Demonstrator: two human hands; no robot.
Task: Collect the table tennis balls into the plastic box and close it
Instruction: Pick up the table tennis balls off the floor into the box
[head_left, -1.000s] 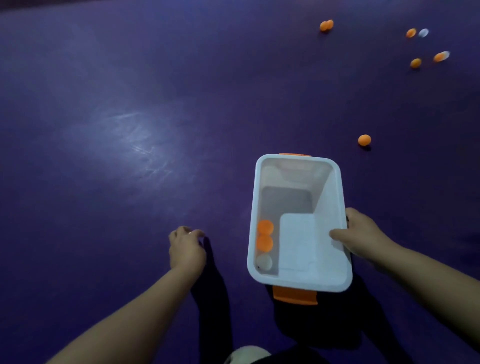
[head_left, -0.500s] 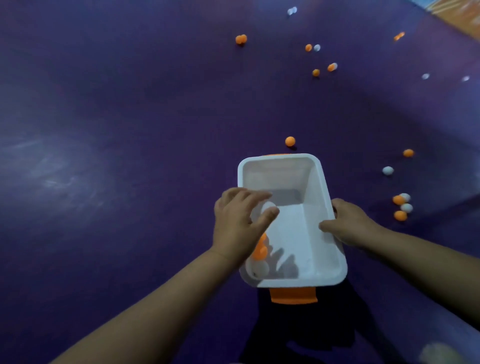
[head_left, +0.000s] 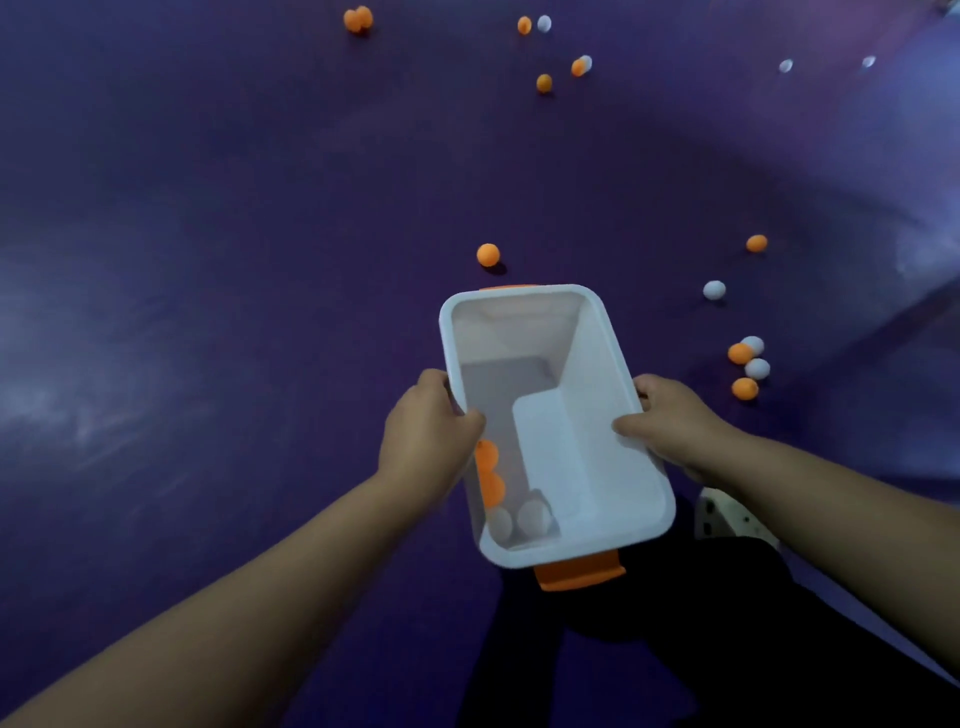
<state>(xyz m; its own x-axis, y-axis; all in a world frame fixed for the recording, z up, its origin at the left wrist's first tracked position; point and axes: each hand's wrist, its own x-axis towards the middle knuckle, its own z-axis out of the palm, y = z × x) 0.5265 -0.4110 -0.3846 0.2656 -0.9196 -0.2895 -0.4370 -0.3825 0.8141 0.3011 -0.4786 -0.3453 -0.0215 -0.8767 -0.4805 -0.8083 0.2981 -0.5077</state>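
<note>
We have the white box (head_left: 613, 343) at centre, top open, held on its long sides by both hands. The left hand (head_left: 426, 431) grips the left rim with the thumb hooked inside, and the right hand (head_left: 670, 421) grips the right rim with the thumb on the inner wall. The other fingers of both are hidden behind the walls. We can't tell if the box touches the floor (head_left: 208, 260). Inside, at the near end by the left wall, are two orange balls (head_left: 491, 488), one partly covered by the left hand. Next to them are two white balls (head_left: 532, 517), pale and hard to separate from the plastic. An orange latch (head_left: 579, 571) sticks out at the near end, and the far latch (head_left: 506, 287) is only a sliver. Loose balls lie on the purple floor: a lone ball (head_left: 488, 254) just beyond the box, a cluster (head_left: 740, 353) of four to the right, and more far off, small and blurred. A pale speckled object (head_left: 727, 514) under the right forearm is cut off and we can't identify it.
</note>
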